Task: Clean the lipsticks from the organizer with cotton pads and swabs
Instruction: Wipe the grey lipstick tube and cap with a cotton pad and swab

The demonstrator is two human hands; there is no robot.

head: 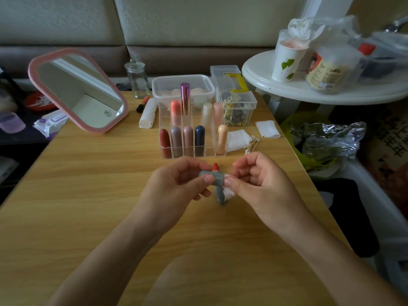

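Above the middle of the bench (88, 195), both hands meet just in front of the clear organizer (209, 142). The left hand (176, 184) has its fingers curled and pinches a grey lipstick (217, 180) between thumb and fingertips, its red tip pointing toward the organizer. A blurred grey part hangs below the lipstick; whether it is the cap cannot be told. The right hand (260, 180) is curled as well, gripping a white cotton pad (228, 193) that touches the side of the tube.

The organizer stands toward the far edge, holding upright lipsticks in two rows, with a dark red one (165, 142) at its left front. Just right of it lie a stack of cotton pads (237, 140) and a bundle of swabs (252, 144). One more folded pad (267, 129) lies near the right edge. A pink-framed mirror (79, 91) leans at the far left corner, and a lidded clear box (183, 87) stands behind the organizer.
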